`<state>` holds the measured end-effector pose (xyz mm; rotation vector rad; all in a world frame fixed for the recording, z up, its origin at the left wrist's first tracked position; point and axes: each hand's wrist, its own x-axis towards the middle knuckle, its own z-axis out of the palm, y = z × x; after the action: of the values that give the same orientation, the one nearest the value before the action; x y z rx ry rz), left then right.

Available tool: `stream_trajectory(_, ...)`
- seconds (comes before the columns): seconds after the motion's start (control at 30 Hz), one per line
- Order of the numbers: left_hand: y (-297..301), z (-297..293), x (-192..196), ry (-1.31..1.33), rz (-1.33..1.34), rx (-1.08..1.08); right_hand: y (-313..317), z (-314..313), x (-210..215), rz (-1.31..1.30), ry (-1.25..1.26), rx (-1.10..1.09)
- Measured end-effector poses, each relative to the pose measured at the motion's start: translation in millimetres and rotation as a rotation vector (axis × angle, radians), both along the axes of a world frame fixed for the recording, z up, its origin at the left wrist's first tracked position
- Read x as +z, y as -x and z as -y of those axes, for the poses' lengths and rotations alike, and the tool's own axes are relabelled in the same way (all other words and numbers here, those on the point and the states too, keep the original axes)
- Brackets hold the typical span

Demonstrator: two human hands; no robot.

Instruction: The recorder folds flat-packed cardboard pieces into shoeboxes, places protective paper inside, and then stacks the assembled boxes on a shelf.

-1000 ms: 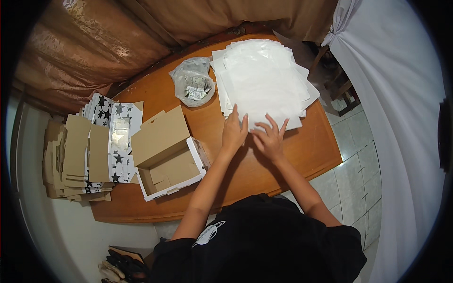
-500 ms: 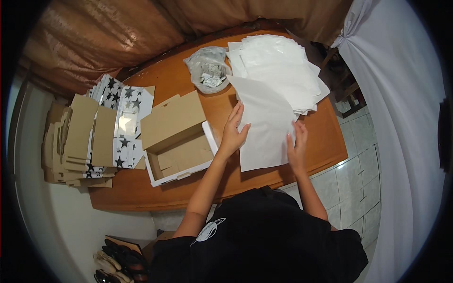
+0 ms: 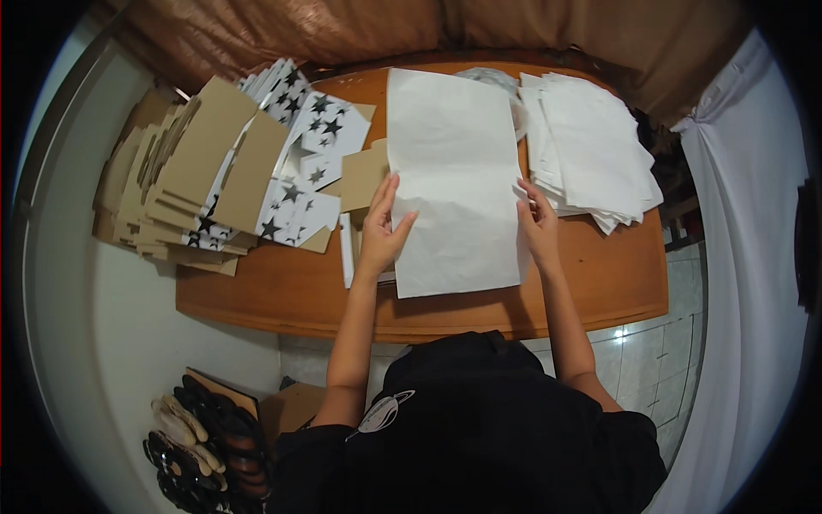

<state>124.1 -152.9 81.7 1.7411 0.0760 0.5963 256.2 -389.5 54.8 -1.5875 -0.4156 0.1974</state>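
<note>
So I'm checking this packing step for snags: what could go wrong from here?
The white paper sheet, held by the left hand and right hand, covers the open box and could crease on its flaps. It might also brush the paper stack askew.

I see a black short-sleeved top with a small white round emblem at the chest; both forearms bare, no rings
</note>
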Motion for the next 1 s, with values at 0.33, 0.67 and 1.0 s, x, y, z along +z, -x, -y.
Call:
stream_trajectory(0.33,36.7,-81.7,-54.9,-0.614,-0.473,0.381,22.0,-85.1,-15.8,0.294,0.528,0.008)
stream_trajectory(0.67,12.7,-57.5,-19.7,-0.438,-0.353,-0.011,20.4,-96.5,17.8,0.443,0.594,0.375)
stream_trajectory(1.0,5.0,-55.4,-86.7,-0.671,-0.554,-0.411,18.6,-98.6,-37.5,0.804,1.032,0.657)
